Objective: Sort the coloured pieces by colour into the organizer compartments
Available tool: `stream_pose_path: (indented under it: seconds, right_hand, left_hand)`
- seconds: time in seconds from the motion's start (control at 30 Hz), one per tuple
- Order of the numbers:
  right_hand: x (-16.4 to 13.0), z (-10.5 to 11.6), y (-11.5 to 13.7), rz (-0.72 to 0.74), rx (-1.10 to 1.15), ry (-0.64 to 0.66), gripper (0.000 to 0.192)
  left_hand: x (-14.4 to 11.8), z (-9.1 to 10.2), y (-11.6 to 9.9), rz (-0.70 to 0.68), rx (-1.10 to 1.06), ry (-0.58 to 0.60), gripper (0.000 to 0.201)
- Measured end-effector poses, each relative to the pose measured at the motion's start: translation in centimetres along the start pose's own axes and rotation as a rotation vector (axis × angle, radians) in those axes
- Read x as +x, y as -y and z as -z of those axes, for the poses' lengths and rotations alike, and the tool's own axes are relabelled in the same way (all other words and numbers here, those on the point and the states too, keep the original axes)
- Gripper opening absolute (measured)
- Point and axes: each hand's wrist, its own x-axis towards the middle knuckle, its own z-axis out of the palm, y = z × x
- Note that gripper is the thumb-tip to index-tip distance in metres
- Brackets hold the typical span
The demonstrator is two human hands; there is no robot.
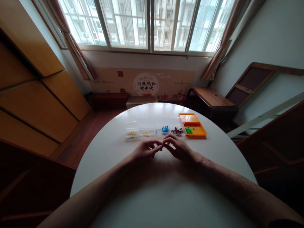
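Note:
My left hand (147,148) and my right hand (177,147) meet at the fingertips, low over the white table. Both are closed in a pinch; anything between the fingers is too small to make out. Just beyond them lie clear plastic boxes with raised lids (160,121). From left to right they hold small yellow pieces (131,133), cream pieces (145,133), blue pieces (165,129) and dark brown pieces (177,130). Green pieces (189,130) sit in an orange tray (202,131) at the right end of the row, nearest my right hand.
The round white table (156,196) fills the space under my arms, its curved edge dropping off left, right and far side. Beyond stand a low wooden stool or bench (213,96), a printed banner box (171,80) and windows. Wooden cabinets (35,107) line the left.

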Motion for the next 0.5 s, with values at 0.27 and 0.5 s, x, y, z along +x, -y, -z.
stream_pose_path:
  seconds: [0.27,0.5]
  right_hand:
    - [-0.2,1.5,0.2,-0.049,0.080,0.042,0.002]
    - [-0.9,2.7,0.8,-0.132,0.155,0.052,0.005]
  left_hand:
    - [0.5,-0.8,-0.1,-0.056,0.084,-0.033,0.035]
    - [0.5,2.5,-1.5,-0.203,0.486,-0.315,0.025]
